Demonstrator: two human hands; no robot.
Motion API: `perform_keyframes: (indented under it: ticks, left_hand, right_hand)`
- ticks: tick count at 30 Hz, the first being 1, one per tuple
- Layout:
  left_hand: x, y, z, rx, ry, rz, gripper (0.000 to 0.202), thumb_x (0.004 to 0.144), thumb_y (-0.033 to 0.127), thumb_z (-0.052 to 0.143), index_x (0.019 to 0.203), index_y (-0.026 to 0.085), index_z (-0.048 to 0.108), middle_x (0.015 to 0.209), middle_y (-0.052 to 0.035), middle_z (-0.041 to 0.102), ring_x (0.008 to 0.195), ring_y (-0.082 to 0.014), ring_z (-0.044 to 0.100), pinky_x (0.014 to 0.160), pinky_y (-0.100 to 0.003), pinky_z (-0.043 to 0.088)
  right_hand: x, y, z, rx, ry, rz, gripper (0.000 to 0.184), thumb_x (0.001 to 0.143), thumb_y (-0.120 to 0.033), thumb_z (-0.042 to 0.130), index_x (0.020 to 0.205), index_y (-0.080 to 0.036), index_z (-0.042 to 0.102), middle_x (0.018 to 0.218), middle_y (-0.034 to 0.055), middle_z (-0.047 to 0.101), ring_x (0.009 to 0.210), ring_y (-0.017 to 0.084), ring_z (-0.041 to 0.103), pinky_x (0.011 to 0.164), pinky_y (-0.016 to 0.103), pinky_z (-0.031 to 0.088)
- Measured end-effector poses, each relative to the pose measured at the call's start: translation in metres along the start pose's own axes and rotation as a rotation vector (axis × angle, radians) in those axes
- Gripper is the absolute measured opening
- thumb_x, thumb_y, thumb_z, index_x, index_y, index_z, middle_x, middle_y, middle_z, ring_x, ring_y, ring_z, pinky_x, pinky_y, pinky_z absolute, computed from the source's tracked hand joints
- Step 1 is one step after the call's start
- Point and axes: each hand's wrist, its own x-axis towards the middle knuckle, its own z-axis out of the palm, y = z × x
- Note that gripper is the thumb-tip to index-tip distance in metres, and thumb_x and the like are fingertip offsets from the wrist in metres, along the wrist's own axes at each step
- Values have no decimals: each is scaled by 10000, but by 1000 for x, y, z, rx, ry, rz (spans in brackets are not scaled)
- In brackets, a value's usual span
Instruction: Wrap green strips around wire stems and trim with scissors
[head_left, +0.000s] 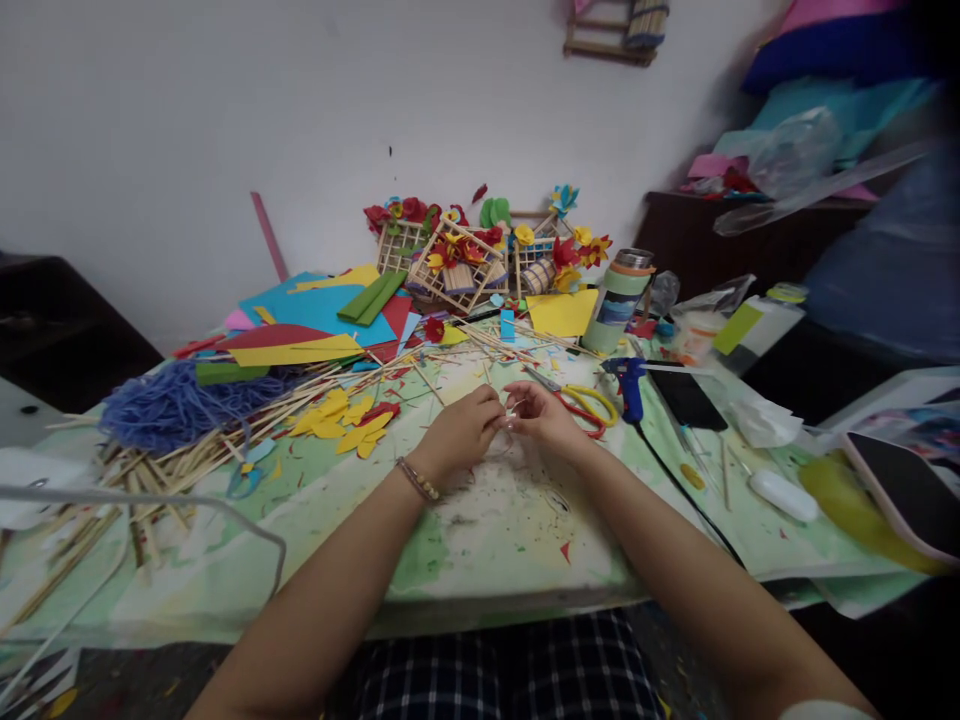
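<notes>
At the centre of the frame, just above the pale green cloth [487,565], a pale piece [510,411] sits between the fingertips of two bare hands. It is small, blurred and largely covered, so its outline and material cannot be told. The left hand [471,428], below a bracelet [418,480], has its fingers drawn together, the tips closed on the piece. The right hand [541,414] meets it from the other side, thumb and forefinger pinched on the piece, the palm hollow. Judging by its size and the light grip, the piece is probably of little weight and easily bent or crushed; a fingertip hold at its edges, without squeezing, would suit it best.

Just right of the hands lie scissors [581,391] with red and yellow handles, then a blue glue gun [631,390] and a dark phone [688,397]. Left of centre, yellow petals [364,438] lie in a loose group. Farther left, blue twine [187,408] is heaped above a spread of sticks [154,480]. Behind, at upper centre, lattice frames [459,285] bearing paper flowers [451,250] stand near the wall [225,110], between coloured sheets [319,308] on the left and a flask [615,310] on the right.
</notes>
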Motion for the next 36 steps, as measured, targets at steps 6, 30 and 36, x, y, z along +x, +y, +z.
perform_keyframes:
  ticks: [6, 30, 36]
  left_hand:
    - [2, 14, -3, -538, 96, -42, 327, 829, 414, 552, 627, 157, 563, 836, -52, 496, 863, -172, 510, 775, -285, 429]
    - [2, 25, 12, -1353, 92, -490, 416, 571, 441, 778, 593, 143, 488, 639, 35, 409, 576, -72, 372, 546, -205, 299]
    - [5, 11, 21, -1044, 351, -413, 375, 659, 489, 696, 615, 151, 539, 763, -8, 482, 711, -117, 442, 642, -229, 365]
  right_hand:
    - [-7, -11, 1, 192, -207, 117, 676, 495, -122, 775, 1123, -261, 569, 1050, 23, 577, 838, 144, 570, 718, 268, 491]
    - [-12, -18, 6, 130, -223, 101, 526, 563, -184, 764, 1067, -234, 622, 946, 13, 638, 821, 143, 585, 717, 264, 466]
    - [-3, -12, -2, -91, -104, 12, 493, 594, -249, 763, 1054, -235, 586, 1027, 23, 601, 720, 97, 550, 664, 246, 462]
